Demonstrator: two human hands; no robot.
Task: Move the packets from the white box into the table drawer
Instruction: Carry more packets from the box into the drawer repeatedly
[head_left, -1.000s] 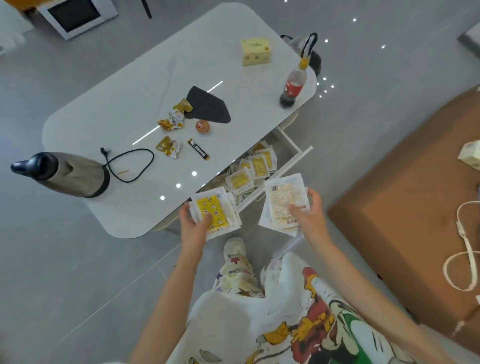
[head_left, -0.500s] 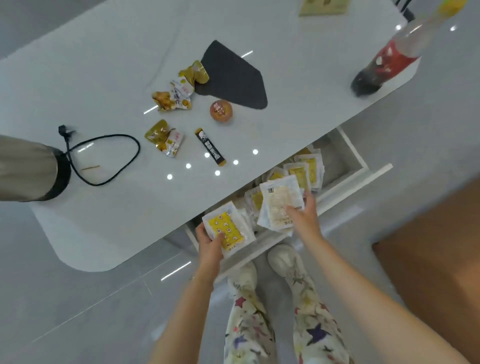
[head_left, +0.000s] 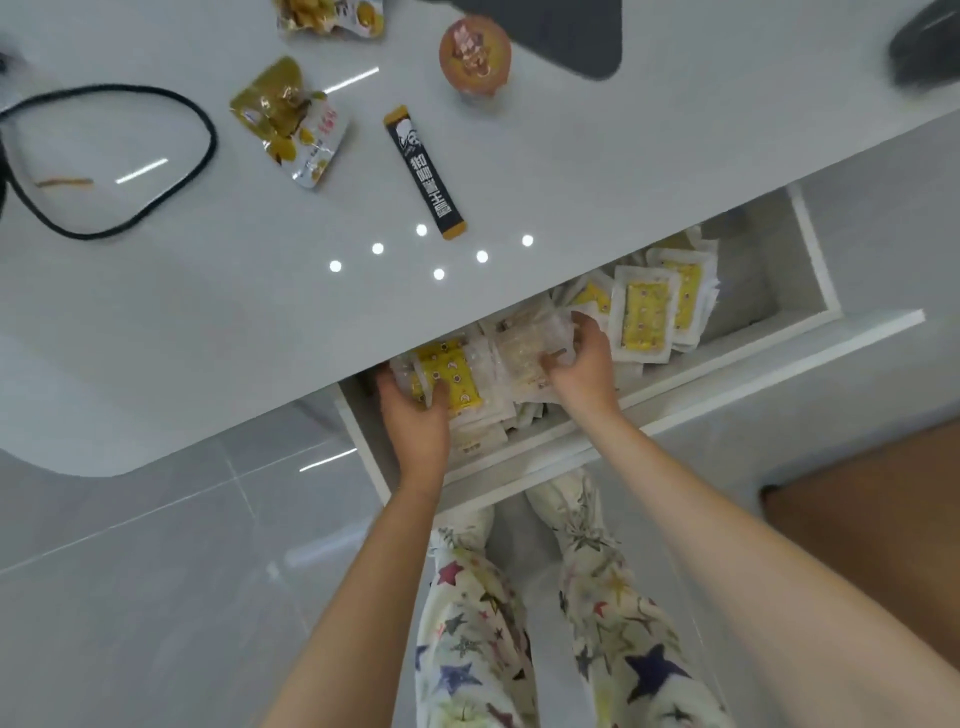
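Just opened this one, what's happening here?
A person stands at a white table with its drawer pulled open. The left hand grips a stack of yellow-printed packets down inside the drawer, and the right hand grips a stack of pale packets beside it. The other packets lie further right in the drawer. Neither stack is let go yet.

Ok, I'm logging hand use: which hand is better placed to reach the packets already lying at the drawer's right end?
Right, probably. The right hand, gripping pale packets, sits directly beside that row of packets; the left hand holds yellow packets at the left end of the drawer.
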